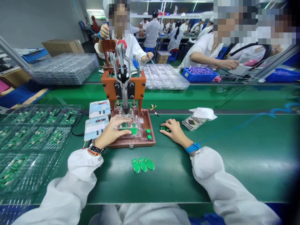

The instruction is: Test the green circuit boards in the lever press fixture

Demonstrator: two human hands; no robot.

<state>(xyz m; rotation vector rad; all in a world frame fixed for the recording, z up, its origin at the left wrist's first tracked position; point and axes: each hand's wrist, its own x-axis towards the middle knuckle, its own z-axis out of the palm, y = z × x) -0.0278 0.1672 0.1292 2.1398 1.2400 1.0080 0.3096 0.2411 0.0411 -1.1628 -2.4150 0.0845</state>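
Note:
My left hand (114, 128) reaches into the clear plastic fixture of a toggle press (124, 84). Its thumb and fingers close about a green circuit board (133, 129) there; the clear plate partly covers the grip. To the right of the press, my right hand (174, 131) rests low over the table, its fingers curled on a darker green circuit board (165, 128) with small parts on it. Part of that board is hidden under the fingers. Three bare green boards (142, 165) lie side by side, slightly overlapping, in front of the press.
Clear trays of populated boards (37, 134) cover the left side. Two display boxes (96, 128) stand beside the press, and a tissue-topped container (198, 118) sits to the right. Across the bench are stacked trays (65, 68), a blue bin (199, 75) and co-workers.

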